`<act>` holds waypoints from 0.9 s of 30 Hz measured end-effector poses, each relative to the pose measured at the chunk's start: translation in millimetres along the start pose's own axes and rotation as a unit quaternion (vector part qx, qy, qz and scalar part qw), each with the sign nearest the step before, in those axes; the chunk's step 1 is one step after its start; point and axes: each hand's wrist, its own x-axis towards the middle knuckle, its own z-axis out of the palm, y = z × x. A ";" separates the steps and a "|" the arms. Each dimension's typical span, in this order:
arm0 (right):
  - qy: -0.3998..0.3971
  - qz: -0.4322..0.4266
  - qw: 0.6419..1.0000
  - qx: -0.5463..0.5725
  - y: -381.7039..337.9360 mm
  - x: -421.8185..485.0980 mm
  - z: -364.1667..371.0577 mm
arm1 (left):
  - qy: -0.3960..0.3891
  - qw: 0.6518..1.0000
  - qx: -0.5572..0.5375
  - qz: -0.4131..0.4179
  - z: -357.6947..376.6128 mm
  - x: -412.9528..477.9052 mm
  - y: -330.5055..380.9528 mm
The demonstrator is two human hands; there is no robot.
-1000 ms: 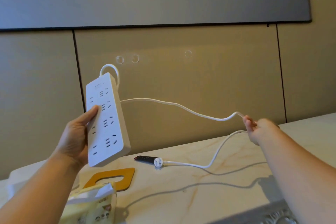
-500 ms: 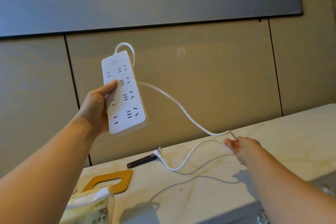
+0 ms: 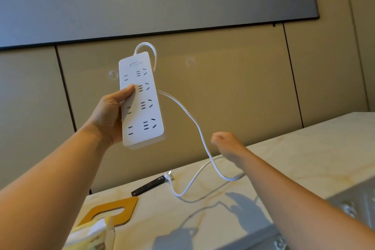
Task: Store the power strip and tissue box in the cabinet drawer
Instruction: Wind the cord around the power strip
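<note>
My left hand grips the white power strip by its left edge and holds it upright in front of the wall, sockets facing me. Its white cable leaves the top, loops behind the strip and hangs down to the right. My right hand is curled beside the cable, over the back edge of the countertop, and two strands of the cable run in under its wrist. The plug lies on the marble countertop. The yellow tissue box shows at the bottom left edge.
A black remote lies next to the plug near the wall. An orange-brown flat cutout board lies behind the tissue box. Grey ornate cabinet trim runs along the front right. Beige wall panels rise behind the counter.
My left hand has carried the strip up and to the right. My right hand has come left toward the strip, and the cable now sags in a slack loop onto the counter.
</note>
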 end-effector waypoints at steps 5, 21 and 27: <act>-0.087 0.007 0.995 -0.057 -12.6 -7.4 22.2 | -0.008 1.000 -0.001 -0.016 2.8 -7.9 0.2; -0.031 0.104 0.927 0.359 -52.9 -23.1 33.7 | -0.048 0.988 -0.039 -0.141 3.2 -54.5 -65.6; -0.060 0.087 0.935 0.339 -49.8 -31.2 36.4 | -0.060 0.986 0.028 -0.155 -1.0 -55.8 -73.9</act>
